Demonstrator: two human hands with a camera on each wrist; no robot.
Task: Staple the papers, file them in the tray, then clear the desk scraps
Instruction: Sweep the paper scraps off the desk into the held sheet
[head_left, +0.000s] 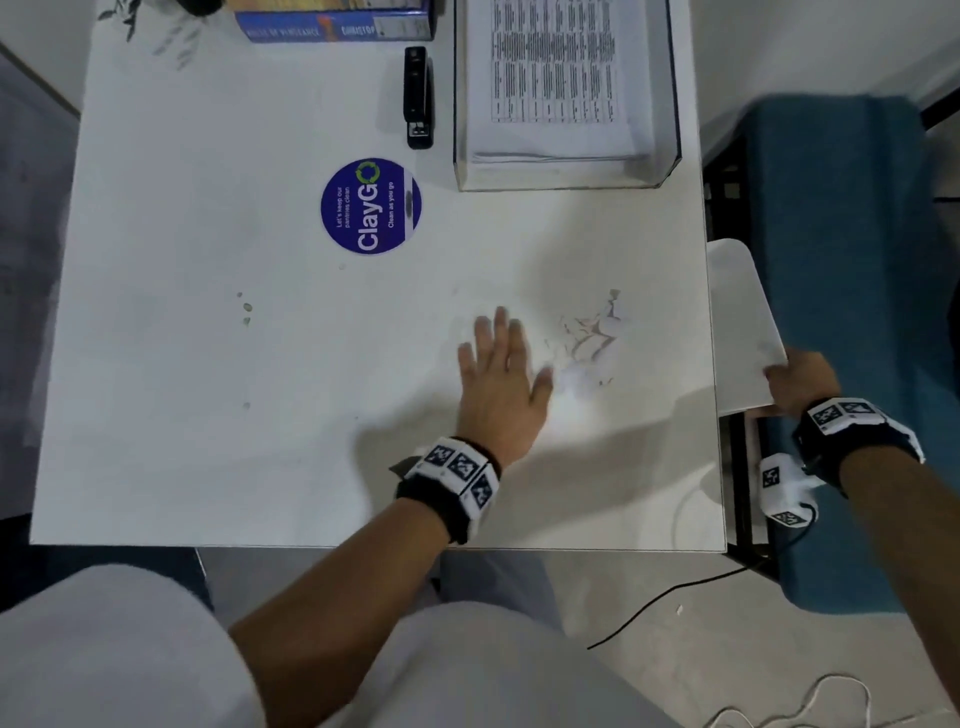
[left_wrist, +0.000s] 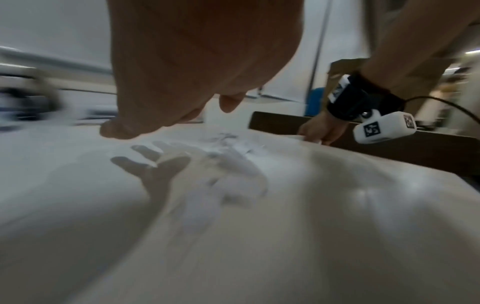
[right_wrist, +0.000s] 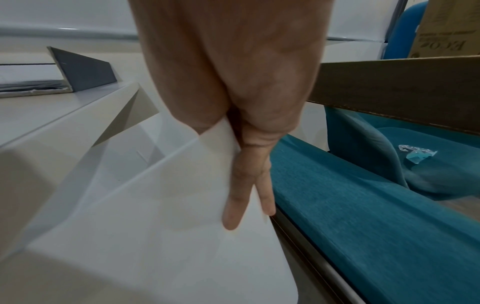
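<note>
Small white paper scraps (head_left: 589, 340) lie scattered on the white desk (head_left: 208, 364) near its right side. My left hand (head_left: 501, 364) lies flat with spread fingers on the desk just left of the scraps (left_wrist: 228, 156). My right hand (head_left: 800, 382) pinches a white sheet (head_left: 743, 322) held just past the desk's right edge, below the tabletop; in the right wrist view the thumb and fingers (right_wrist: 244, 185) clamp the sheet (right_wrist: 155, 226). The stapled papers (head_left: 553, 78) lie in the clear tray (head_left: 566, 179) at the back right. The black stapler (head_left: 418, 98) rests left of the tray.
A round blue sticker (head_left: 370, 206) marks the desk's middle. A book (head_left: 332, 23) lies at the back edge. A teal chair (head_left: 852, 312) and a cardboard box (right_wrist: 400, 86) stand right of the desk. A black cable (head_left: 675, 608) runs over the floor.
</note>
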